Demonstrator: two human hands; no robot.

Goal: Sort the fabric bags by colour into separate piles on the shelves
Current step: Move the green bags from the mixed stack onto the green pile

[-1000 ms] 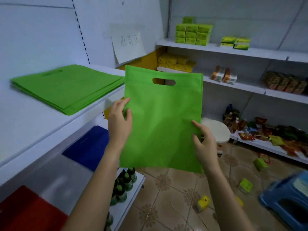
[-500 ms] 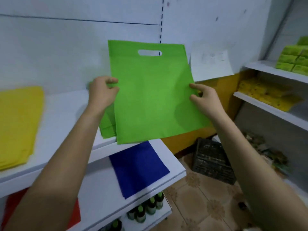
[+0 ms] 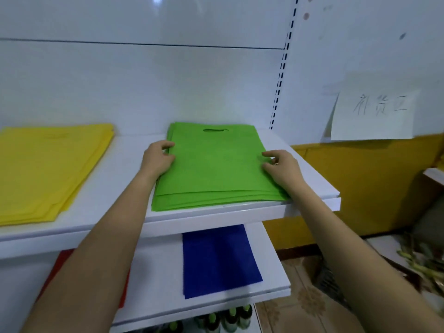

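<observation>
Hands: left hand is curled on the left edge of the green bag, right hand on its right edge; each edge appears pinched between thumb and fingers.
Bag position: laid flat on top of the green pile on the upper shelf, handle slot at the far end.
Long axis: runs away from the body, between the two hands; neither hand is nearer.
Other piles: yellow pile well apart to the left; blue bag and red bag on the lower shelf.
Step judged: release is due; edges may need squaring.
</observation>
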